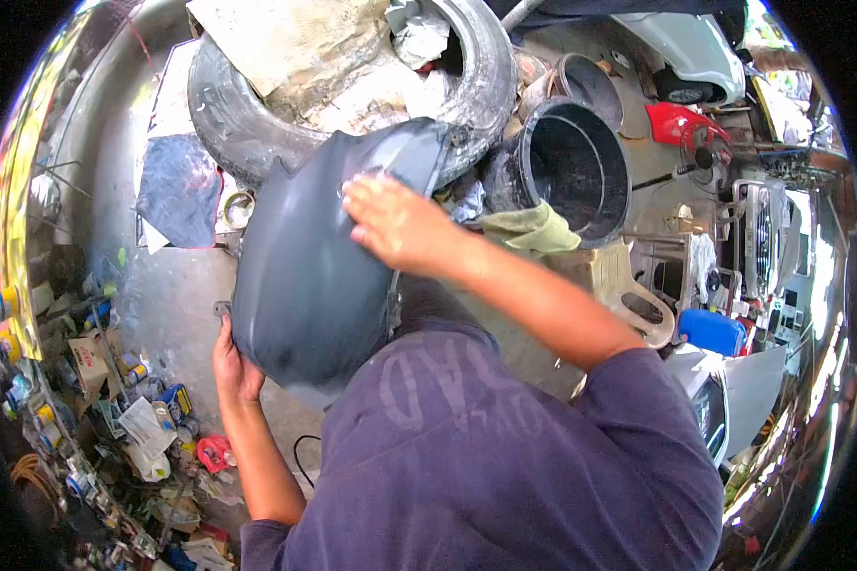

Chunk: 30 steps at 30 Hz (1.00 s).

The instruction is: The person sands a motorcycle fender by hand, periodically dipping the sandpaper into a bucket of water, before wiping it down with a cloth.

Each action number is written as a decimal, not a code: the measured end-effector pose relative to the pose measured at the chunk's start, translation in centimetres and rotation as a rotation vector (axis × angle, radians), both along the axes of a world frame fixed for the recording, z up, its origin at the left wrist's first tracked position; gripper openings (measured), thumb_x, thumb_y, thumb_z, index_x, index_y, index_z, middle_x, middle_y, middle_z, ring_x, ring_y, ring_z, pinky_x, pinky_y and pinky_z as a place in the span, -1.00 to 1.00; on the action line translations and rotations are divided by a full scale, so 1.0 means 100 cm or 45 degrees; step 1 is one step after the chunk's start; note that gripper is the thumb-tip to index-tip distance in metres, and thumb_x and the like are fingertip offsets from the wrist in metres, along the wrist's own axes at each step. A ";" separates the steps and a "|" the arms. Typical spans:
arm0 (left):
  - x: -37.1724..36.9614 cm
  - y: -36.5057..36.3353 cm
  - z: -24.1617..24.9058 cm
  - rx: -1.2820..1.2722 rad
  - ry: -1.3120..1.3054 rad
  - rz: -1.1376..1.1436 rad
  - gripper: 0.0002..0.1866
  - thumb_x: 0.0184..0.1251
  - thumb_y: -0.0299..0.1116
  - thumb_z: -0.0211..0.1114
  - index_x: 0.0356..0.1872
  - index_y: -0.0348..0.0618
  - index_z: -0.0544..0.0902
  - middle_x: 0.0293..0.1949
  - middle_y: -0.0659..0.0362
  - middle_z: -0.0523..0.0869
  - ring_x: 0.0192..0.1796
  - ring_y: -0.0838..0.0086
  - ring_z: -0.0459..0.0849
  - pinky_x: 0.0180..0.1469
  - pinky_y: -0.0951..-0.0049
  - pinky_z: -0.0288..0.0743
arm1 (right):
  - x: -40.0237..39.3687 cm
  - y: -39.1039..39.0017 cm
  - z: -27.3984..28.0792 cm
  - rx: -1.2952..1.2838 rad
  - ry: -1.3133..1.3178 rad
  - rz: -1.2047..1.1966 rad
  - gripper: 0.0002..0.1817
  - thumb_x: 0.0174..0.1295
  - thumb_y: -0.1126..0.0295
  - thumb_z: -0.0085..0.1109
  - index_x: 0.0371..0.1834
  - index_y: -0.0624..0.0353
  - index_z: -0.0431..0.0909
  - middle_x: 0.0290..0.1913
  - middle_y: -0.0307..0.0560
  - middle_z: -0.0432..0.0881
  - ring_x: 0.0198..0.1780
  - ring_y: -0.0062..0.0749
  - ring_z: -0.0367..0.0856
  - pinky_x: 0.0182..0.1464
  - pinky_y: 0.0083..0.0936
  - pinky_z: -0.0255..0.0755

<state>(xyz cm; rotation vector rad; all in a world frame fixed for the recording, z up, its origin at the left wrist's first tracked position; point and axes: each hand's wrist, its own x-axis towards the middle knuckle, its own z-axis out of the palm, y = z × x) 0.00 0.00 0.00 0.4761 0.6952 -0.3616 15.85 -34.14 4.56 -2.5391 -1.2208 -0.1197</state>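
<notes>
A large curved dark grey car body panel (300,257) leans in front of my torso, its upper end resting near the old tire (221,105). My left hand (236,366) grips the panel's lower left edge, the thumb up along the rim and the other fingers partly hidden behind it. Across the upper right part of the panel lies my right hand (400,224), flat with fingers stretched out. A paler, dusty-looking patch shows on the surface beyond its fingertips. Whether anything thin sits under that palm is hidden.
Right of the panel stands a black bucket (581,171) with a green cloth (533,228) over its rim. A beige plastic chair (628,285) and a blue container (712,331) are farther right. Cans, boxes and papers (148,428) clutter the left side. A dark cloth (179,190) lies upper left.
</notes>
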 end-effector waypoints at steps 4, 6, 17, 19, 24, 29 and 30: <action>0.016 0.009 -0.004 -0.008 -0.094 -0.005 -0.49 0.66 -0.08 -0.08 0.31 -0.32 0.47 0.25 -0.04 0.62 0.25 0.15 0.62 0.33 0.09 0.47 | 0.064 -0.024 0.004 -0.116 0.154 -0.470 -0.63 0.37 0.25 0.07 0.01 0.38 0.56 0.10 0.22 0.63 0.26 0.07 0.53 0.38 -0.10 0.31; 0.015 0.008 -0.001 -0.004 -0.087 -0.004 -0.49 0.66 -0.09 -0.09 0.31 -0.33 0.47 0.25 -0.04 0.63 0.25 0.15 0.63 0.32 0.09 0.47 | 0.038 -0.003 0.012 -0.131 -0.014 -0.299 -0.60 0.39 0.22 0.04 0.01 0.39 0.57 0.09 0.22 0.63 0.24 0.06 0.54 0.37 -0.09 0.31; 0.016 0.010 0.005 -0.003 -0.084 -0.007 -0.49 0.66 -0.09 -0.09 0.30 -0.33 0.47 0.25 -0.06 0.62 0.25 0.15 0.63 0.32 0.09 0.47 | 0.020 0.006 0.010 0.090 -0.020 -0.200 -0.67 0.37 0.24 0.10 -0.09 0.33 0.62 0.06 0.09 0.68 0.23 -0.04 0.55 0.32 -0.10 0.35; 0.014 0.008 0.005 -0.040 -0.112 -0.019 -0.49 0.66 -0.10 -0.08 0.30 -0.34 0.48 0.25 -0.05 0.62 0.25 0.15 0.62 0.32 0.10 0.47 | 0.055 -0.024 0.008 0.004 0.047 -0.280 -0.66 0.37 0.24 0.09 -0.05 0.32 0.62 0.10 0.08 0.66 0.22 -0.05 0.56 0.30 -0.10 0.37; 0.018 0.007 0.010 0.015 -0.127 0.013 -0.50 0.66 -0.10 -0.08 0.29 -0.34 0.48 0.24 -0.05 0.62 0.24 0.17 0.63 0.32 0.12 0.47 | 0.026 0.024 -0.008 0.068 -0.160 -0.195 -0.64 0.40 0.18 0.05 0.00 0.25 0.62 0.08 0.06 0.68 0.17 -0.07 0.58 0.25 0.00 0.35; 0.012 0.008 0.001 -0.021 -0.114 -0.008 -0.49 0.66 -0.09 -0.08 0.30 -0.34 0.47 0.25 -0.05 0.62 0.26 0.18 0.61 0.31 0.11 0.48 | 0.060 0.012 0.000 -0.215 0.089 -0.439 -0.60 0.43 0.14 0.02 0.04 0.26 0.61 0.17 0.05 0.64 0.26 -0.10 0.55 0.38 0.01 0.26; 0.013 0.008 0.001 -0.005 -0.099 0.000 -0.49 0.66 -0.09 -0.08 0.30 -0.34 0.47 0.26 -0.05 0.61 0.26 0.18 0.61 0.31 0.11 0.48 | 0.046 0.028 -0.004 -0.233 -0.011 -0.398 -0.60 0.44 0.14 0.00 0.04 0.26 0.61 0.17 0.04 0.64 0.27 -0.11 0.54 0.40 0.02 0.24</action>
